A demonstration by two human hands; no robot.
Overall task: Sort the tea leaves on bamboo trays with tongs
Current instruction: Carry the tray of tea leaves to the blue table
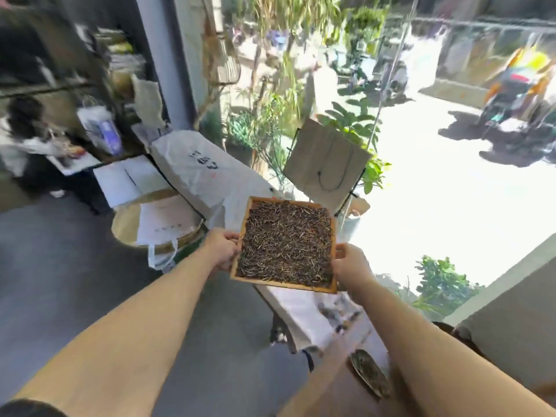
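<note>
A square bamboo tray (pixel 236 263) is held in the air in front of me, level, at arm's length. Dark dried tea leaves (pixel 287 242) with pale strands cover its whole floor. My left hand (pixel 221 249) grips the tray's left rim, thumb on top. My right hand (pixel 350 264) grips the right rim the same way. No tongs are in view. A small dish of tea leaves (pixel 368 375) lies on the wooden table edge at the lower right.
Below the tray stands a table under white cloth (pixel 296 311). A large white sack (pixel 198 173), a round bamboo basket (pixel 128 227) with paper bags and a brown paper bag (pixel 326 164) stand beyond. A person sits at far left (pixel 27 136). Plants and a sunlit street lie to the right.
</note>
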